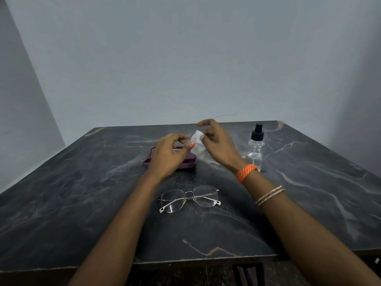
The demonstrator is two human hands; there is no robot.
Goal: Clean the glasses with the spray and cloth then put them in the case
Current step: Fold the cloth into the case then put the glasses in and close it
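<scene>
Thin metal-framed glasses (189, 198) lie folded on the dark marble table (82, 193), near its front, untouched. Beyond them sits a purple glasses case (190, 162), partly hidden by my left hand (169, 155). A small white cloth (197, 144) hangs in the air above the case. My left hand pinches its lower left edge between thumb and fingers. My right hand (216, 141) holds its right side with the thumb, the other fingers curled above. A clear spray bottle (256, 147) with a black pump top stands upright to the right of my right hand.
The table backs onto a plain grey wall (185, 58). Its front edge (185, 262) runs just below my forearms. An orange thread band and thin bangles circle my right wrist.
</scene>
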